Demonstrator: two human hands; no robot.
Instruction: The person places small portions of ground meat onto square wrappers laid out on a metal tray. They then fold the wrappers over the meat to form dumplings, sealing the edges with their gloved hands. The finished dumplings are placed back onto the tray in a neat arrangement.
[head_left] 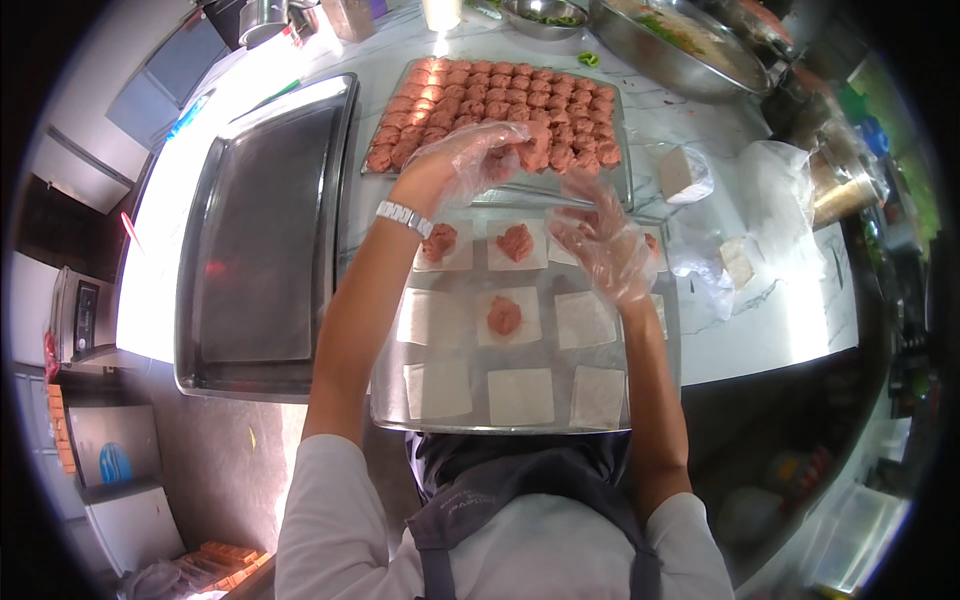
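My left hand (pixel 485 160), in a clear plastic glove, reaches over the front edge of the tray of meatballs (pixel 500 95). Its fingers curl round a raw pink meatball (pixel 536 150) at the near row. Lower and to the right hovers my gloved right hand (pixel 605 245), fingers loosely apart, above a metal tray (pixel 470 350) of pale square wrappers (pixel 520 397). Raw meat portions sit on several wrappers in the far row, and another meat portion (pixel 505 314) lies on one in the middle row. My right hand and forearm hide some wrappers on the right.
An unfilled dark baking tray (pixel 265 240) stands at the left. On the right lie a pale wrapped block (pixel 685 175), a smaller block (pixel 737 262) and crumpled clear plastic (pixel 780 200). A large metal basin (pixel 690 60) and a small bowl (pixel 545 15) stand at the back.
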